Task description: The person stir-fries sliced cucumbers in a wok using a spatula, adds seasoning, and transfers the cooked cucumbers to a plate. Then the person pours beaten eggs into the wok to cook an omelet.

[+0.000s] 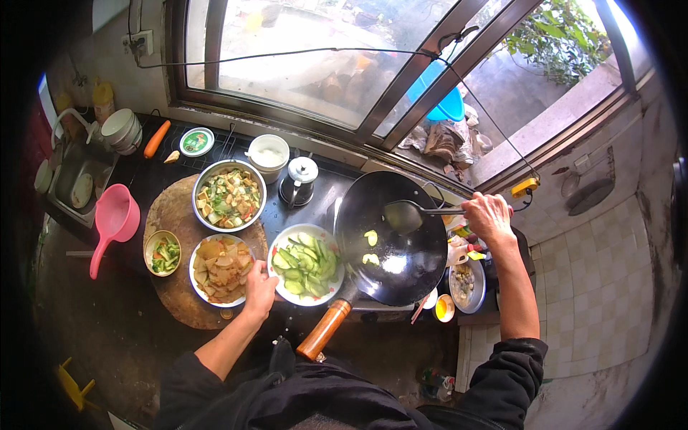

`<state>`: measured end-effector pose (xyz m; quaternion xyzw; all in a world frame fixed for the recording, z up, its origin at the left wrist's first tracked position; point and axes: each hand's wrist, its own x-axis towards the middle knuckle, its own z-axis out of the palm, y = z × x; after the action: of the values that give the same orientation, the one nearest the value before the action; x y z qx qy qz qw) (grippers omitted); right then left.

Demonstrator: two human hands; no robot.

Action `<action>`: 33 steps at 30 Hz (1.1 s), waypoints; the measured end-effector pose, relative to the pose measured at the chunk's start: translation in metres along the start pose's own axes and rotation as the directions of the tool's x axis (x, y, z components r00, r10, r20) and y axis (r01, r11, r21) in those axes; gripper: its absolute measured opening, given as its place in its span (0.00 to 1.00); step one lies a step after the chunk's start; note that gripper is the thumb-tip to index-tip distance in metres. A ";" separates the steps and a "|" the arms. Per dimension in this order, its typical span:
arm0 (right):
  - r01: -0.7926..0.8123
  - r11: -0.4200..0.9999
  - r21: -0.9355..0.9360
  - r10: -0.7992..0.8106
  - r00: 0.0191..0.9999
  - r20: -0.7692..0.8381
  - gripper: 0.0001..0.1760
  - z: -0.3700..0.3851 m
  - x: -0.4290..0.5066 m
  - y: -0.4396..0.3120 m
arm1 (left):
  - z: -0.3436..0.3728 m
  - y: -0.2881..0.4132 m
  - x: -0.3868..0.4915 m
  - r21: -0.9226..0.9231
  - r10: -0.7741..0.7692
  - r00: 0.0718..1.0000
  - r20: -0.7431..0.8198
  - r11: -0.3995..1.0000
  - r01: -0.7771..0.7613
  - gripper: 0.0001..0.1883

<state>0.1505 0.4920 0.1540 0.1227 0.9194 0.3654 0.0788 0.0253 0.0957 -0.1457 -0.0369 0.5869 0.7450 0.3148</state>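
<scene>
My right hand [488,214] grips the handle of a metal ladle [404,216], whose bowl is over the far part of a black wok [395,279]. A few green slices [371,259] lie in the wok. Its wooden handle [324,330] points towards me, and no hand is on it. My left hand [261,290] is between two plates, its fingers at the left rim of the plate of sliced green vegetable [306,264]; whether they grip it is hard to tell. Just left of that hand stands a plate of brownish cooked slices [223,269].
A round wooden board [166,215] bears a metal bowl of diced food [229,196] and a small bowl of broccoli [162,253]. Behind are a carrot [157,139], a white pot [269,153] and a lidded metal container [302,171]. A pink dipper [117,214] is near the sink [102,199]; right, a metal basin [466,285].
</scene>
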 end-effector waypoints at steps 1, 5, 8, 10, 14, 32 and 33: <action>0.033 0.999 0.023 -0.033 0.999 0.008 0.05 -0.007 0.002 -0.008 | 0.000 0.001 -0.002 -0.004 -0.004 1.000 -0.004 1.000 0.004 0.16; 0.119 0.982 0.146 -0.133 0.987 0.087 0.07 -0.043 0.000 -0.027 | -0.003 -0.005 -0.008 -0.028 0.004 1.000 -0.014 1.000 -0.005 0.16; 0.032 0.943 0.330 -0.121 0.960 0.252 0.08 -0.083 -0.009 -0.022 | -0.008 -0.022 -0.001 -0.028 0.025 1.000 -0.001 0.999 -0.025 0.15; 0.000 0.935 0.354 -0.109 0.951 0.288 0.11 -0.104 -0.013 -0.009 | -0.007 -0.022 -0.004 -0.021 0.011 1.000 0.018 1.000 -0.011 0.15; -0.057 0.900 0.433 -0.040 0.977 0.212 0.14 -0.151 -0.025 0.004 | -0.006 -0.011 -0.012 -0.029 -0.019 1.000 0.017 0.999 0.020 0.15; -0.078 0.991 0.106 0.051 0.971 0.233 0.07 -0.049 0.004 -0.036 | -0.013 -0.010 0.004 -0.002 0.055 0.998 0.036 0.998 -0.055 0.16; -0.066 0.981 0.185 0.018 0.968 0.252 0.08 -0.067 0.006 -0.039 | -0.010 -0.008 0.001 -0.029 0.055 0.998 0.015 0.998 -0.055 0.14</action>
<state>0.1229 0.4223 0.1747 0.1941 0.9303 0.2583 0.1734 0.0253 0.0881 -0.1564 -0.0194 0.5745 0.7620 0.2983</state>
